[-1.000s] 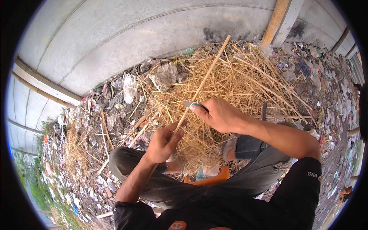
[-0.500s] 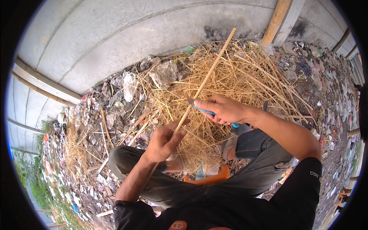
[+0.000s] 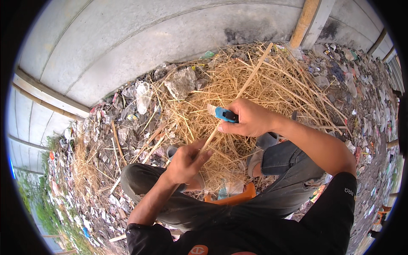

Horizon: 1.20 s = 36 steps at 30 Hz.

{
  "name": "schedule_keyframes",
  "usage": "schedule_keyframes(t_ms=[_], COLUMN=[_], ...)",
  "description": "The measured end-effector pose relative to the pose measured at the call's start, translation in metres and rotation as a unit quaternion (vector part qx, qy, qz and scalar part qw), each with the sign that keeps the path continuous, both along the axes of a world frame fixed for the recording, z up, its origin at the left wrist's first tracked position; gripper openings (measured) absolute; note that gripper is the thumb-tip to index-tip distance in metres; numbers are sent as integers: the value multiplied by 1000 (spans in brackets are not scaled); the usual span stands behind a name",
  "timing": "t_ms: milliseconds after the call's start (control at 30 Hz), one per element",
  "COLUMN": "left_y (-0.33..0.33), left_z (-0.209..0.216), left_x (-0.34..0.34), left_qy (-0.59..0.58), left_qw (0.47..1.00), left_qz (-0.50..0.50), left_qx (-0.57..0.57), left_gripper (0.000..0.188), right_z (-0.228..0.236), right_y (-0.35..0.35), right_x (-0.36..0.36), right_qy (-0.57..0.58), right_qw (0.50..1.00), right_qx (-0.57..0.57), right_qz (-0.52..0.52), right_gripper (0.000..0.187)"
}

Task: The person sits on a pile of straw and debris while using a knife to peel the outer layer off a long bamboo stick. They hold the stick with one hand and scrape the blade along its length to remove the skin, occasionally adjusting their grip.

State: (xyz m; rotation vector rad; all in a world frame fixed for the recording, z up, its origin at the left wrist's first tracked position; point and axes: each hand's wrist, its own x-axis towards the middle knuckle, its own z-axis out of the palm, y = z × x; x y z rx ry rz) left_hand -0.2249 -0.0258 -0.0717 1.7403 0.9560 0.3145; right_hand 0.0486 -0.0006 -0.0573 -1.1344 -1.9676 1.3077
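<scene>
Left hand (image 3: 187, 165) gripping the lower part of a long thin tan wooden stick (image 3: 255, 73); right hand (image 3: 254, 117) clutching a blue-and-black utility knife (image 3: 223, 114), blade pointing left, knife crossing in front of the stick, blade contact unclear; stick slanting up-right over a dry yellow straw-like heap (image 3: 282, 91); rough pale grey rock (image 3: 181, 83) lying at heap's left, grey concrete wall (image 3: 148, 46) standing behind

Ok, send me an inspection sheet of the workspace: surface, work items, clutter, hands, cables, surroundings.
Surface: littered ground under a heap of straw-coloured strips.
Job's things: long pale stick; blue-and-black cutter, blade out.
Clutter: rock, whitish plastic, scattered scraps.
Hands: left hand grips the stick; right hand holds the cutter, over the stick.
Cables: nothing seen.
Surroundings: grey wall, wooden post, greenery at far left.
</scene>
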Motion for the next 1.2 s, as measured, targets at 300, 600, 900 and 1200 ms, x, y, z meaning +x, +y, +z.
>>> schedule_keyframes(t_ms=[300, 600, 900, 1200], left_y=[2, 3, 5, 4], left_z=[-1, 3, 0, 14], left_x=[-1, -2, -8, -6], left_qy=[-78, -45, -17, -34], left_qw=[993, 996, 994, 996], left_qz=[62, 67, 64, 68], left_qx=[-57, 33, 92, 52], left_gripper=[42, 42, 42, 41], right_z=[22, 20, 10, 7], right_y=[-8, 0, 0, -8], right_x=[-2, 12, -9, -19], right_qy=[-103, -200, -166, 21], right_qw=[991, 949, 964, 980], right_qx=[89, 129, 72, -176], right_qz=[-13, -206, -192, -86], right_gripper=[43, 53, 61, 61])
